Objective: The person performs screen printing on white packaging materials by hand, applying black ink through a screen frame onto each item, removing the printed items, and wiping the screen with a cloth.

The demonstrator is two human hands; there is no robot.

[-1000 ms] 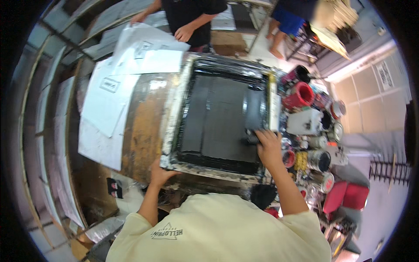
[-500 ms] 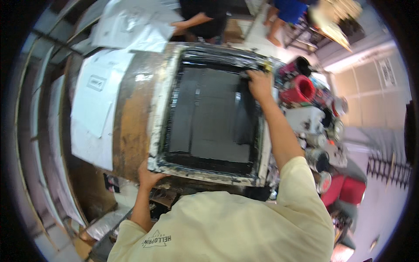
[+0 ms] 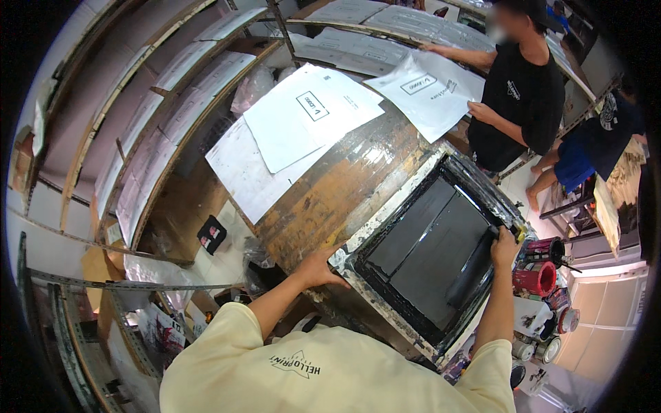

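Note:
A screen printing frame, its pale rim smeared with ink, rests on the wooden table in front of me. Black ink coats the inner border around a dark grey mesh. My left hand is closed on the frame's near left corner, thumb along the front side. Over the right side of the frame, my right hand has its fingers curled together at the upper end of a dark strip along the mesh. What those fingers hold is hidden.
Printed white sheets lie on the wooden table left of the frame. Beyond it a person in black holds a white plastic bag. Racks with sheets stand left. Ink pots crowd the right. Another person is farther back.
My view has swung left, so the frame appears lower right and tilted. Racks and the whole co-worker have come into sight. Both my hands stay at the frame.

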